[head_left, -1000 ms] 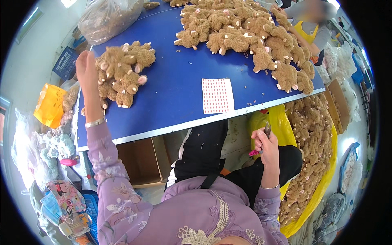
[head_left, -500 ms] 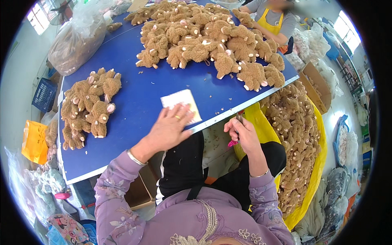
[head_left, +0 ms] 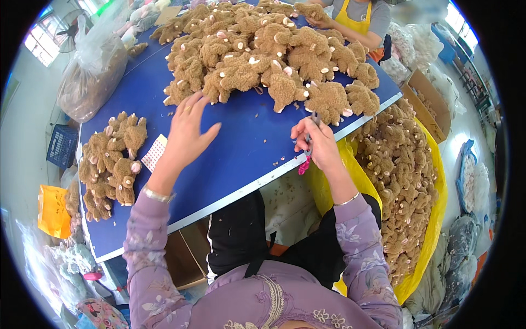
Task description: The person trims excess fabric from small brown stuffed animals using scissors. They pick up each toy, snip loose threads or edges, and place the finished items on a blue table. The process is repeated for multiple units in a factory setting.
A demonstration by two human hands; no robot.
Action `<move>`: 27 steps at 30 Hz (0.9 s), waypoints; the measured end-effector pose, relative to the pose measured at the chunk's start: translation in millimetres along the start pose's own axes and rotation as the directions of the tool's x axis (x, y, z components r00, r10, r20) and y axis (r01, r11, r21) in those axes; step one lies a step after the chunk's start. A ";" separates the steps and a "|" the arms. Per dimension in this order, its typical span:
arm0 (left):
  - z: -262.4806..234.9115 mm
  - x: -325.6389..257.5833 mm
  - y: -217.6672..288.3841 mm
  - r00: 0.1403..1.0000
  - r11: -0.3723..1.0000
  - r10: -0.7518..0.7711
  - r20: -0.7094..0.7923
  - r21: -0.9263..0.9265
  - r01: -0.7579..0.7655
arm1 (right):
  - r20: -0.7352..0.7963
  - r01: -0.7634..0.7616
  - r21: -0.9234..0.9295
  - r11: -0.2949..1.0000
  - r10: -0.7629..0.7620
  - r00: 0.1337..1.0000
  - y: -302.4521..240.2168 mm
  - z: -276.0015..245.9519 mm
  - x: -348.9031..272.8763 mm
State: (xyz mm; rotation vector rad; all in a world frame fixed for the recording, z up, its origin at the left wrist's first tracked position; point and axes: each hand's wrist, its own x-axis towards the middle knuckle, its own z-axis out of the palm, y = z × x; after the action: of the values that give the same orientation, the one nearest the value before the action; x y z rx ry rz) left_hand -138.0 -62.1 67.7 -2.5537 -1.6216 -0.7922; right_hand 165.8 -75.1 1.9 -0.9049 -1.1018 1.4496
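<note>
My left hand [head_left: 187,131] is open above the blue table, fingers stretched toward the near edge of a big heap of brown plush toys [head_left: 241,74]. It holds nothing. Beside its wrist lies a white sheet with rows of small reddish marks [head_left: 154,154], partly covered by the hand and forearm. My right hand [head_left: 319,143] is closed around a slim dark metal tool with a pink end [head_left: 304,164], over the table's front edge. Its grey tip points up toward the plush toys; whether it is snips or tweezers I cannot tell.
A smaller group of plush toys [head_left: 112,164] lies at the table's left. A yellow-lined container [head_left: 433,219] full of plush toys stands at my right, by a cardboard box [head_left: 424,104]. A stuffed clear bag [head_left: 93,77] sits far left. Across the table, a person in a yellow apron [head_left: 350,22] handles a toy.
The white sheet has moved left, near the smaller group. My left hand has come off it and reached forward to the heap. My right hand has risen forward with the tool.
</note>
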 end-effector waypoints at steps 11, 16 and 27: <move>67.7 71.9 20.2 0.903 0.620 -0.424 0.068 -0.705 0.344 | -0.257 0.025 -0.014 1.000 -0.028 0.966 -5.3 -9.4 -12.4; 72.5 30.1 38.4 0.915 0.368 -0.361 0.183 -0.873 0.320 | -0.160 0.069 -0.293 0.954 -0.120 0.980 1.3 -2.9 -12.6; 38.7 13.8 46.8 0.951 0.735 -0.310 0.013 -0.630 0.249 | -0.064 0.156 -0.400 0.903 -0.197 0.978 7.2 11.1 -11.8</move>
State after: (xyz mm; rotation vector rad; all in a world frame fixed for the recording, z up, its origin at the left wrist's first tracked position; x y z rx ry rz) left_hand -77.9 -61.4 51.6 -2.5936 -2.0086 -1.7212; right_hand 155.1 -88.6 -2.1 -1.1139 -1.3882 1.0358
